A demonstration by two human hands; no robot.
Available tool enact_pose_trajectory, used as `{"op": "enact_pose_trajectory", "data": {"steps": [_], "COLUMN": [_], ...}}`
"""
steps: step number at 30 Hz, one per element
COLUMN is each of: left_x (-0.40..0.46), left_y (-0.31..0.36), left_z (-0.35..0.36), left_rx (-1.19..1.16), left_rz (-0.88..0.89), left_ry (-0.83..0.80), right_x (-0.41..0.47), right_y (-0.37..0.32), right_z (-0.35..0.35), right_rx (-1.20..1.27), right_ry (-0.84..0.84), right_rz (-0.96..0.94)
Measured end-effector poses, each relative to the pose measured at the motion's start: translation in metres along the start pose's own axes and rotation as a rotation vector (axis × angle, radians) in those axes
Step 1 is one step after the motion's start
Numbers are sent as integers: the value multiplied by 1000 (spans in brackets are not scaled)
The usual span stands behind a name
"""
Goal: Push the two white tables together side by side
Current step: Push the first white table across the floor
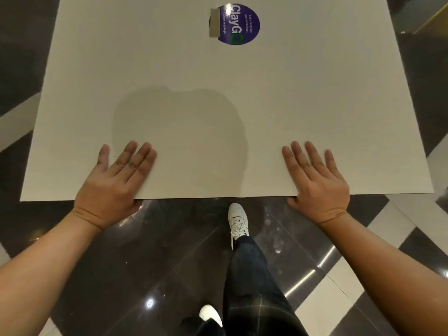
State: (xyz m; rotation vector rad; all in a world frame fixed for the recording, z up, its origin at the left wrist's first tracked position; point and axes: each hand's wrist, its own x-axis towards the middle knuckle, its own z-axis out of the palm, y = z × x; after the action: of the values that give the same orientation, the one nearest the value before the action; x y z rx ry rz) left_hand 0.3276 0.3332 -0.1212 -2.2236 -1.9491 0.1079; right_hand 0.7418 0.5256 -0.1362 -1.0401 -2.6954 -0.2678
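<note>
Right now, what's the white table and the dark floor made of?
The white table looks like smooth laminate, matte with a faint sheen that shows a soft shadow. The dark floor looks like polished stone or tile: glossy, mirroring lights, with thin joints.

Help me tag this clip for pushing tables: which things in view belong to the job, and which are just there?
Part of the job:
white table
left hand, flat on its near edge
right hand, flat on its near edge

Just there:
round purple sticker
grey tape beside it
white shoe
tiled floor
</note>
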Motion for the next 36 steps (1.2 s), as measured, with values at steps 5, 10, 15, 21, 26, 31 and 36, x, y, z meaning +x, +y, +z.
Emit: {"op": "enact_pose_trajectory", "data": {"steps": [5, 10, 15, 21, 26, 31, 36], "left_x": [23, 44, 50, 51, 50, 50, 49], "left_y": [-8, -9, -5, -2, -3, -3, -1], "left_z": [-1, 4, 3, -4, -3, -4, -9], "left_rx": [13, -13, -20, -73, -97, -115, -133], "left_rz": [-3, -32, -43, -89, -88, -81, -69], "left_ry": [-17, -42, -91, -167, -181, -186, -222], "right_x": [23, 45, 51, 52, 53, 51, 51], "right_y": [14, 36, 41, 37, 35, 38, 40], "right_z": [12, 18, 13, 5, 4, 5, 1], "right_rx": [14, 13, 29, 57, 81, 67, 66], "right_ry": [-1, -61, -73, -158, -185, -190, -246], "right_rz": [-6, -15, -16, 5, 12, 9, -17]}}
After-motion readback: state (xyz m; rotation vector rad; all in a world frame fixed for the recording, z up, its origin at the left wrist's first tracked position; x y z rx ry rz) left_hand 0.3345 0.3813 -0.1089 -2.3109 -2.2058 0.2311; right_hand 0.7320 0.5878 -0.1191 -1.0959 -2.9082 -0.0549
